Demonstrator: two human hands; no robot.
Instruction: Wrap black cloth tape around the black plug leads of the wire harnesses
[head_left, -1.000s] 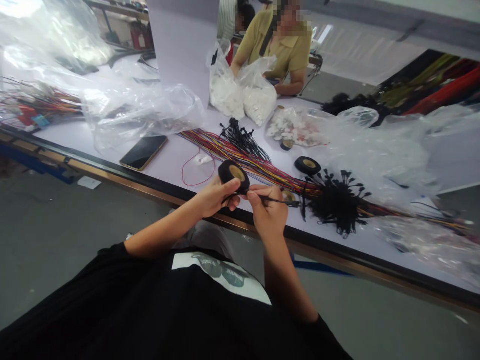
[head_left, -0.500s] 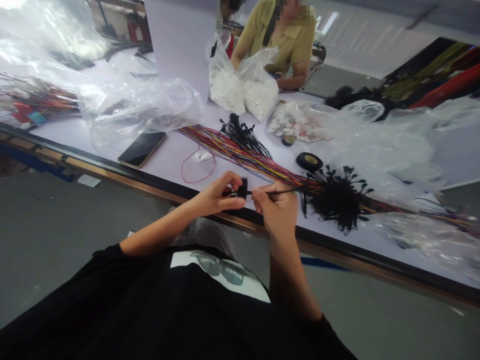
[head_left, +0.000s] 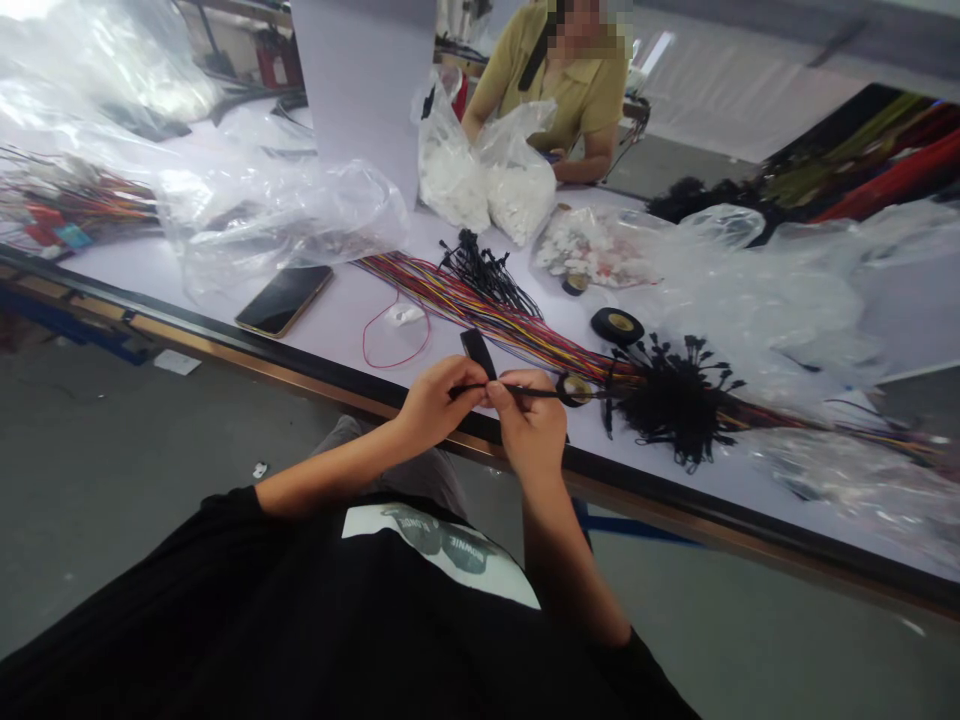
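My left hand (head_left: pixel 441 402) is closed, its thumb and fingers pinching a thin black cable (head_left: pixel 551 393) near its left end. Right beside it, my right hand (head_left: pixel 531 425) grips the same cable with the thumb on top; the two hands' fingertips meet. A roll of black tape (head_left: pixel 478 355) stands tilted just behind the fingertips; which fingers support it is hidden. The cable runs right toward a bunch of black connectors (head_left: pixel 679 400). A second tape roll (head_left: pixel 576 389) lies just beyond my right hand, and a third tape roll (head_left: pixel 617 326) lies farther back.
Long coloured wires (head_left: pixel 427 290) cross the table behind my hands, with black-tipped leads (head_left: pixel 487 270) on them. A phone (head_left: pixel 285 300) lies to the left. Plastic bags of white parts (head_left: pixel 517 195) stand at the back, before a seated person (head_left: pixel 555 90). Clear plastic (head_left: pixel 795 290) covers the right.
My right hand has slid left along the cable to meet my left hand, uncovering a tape roll. The roll at my left fingers has moved up and tilted.
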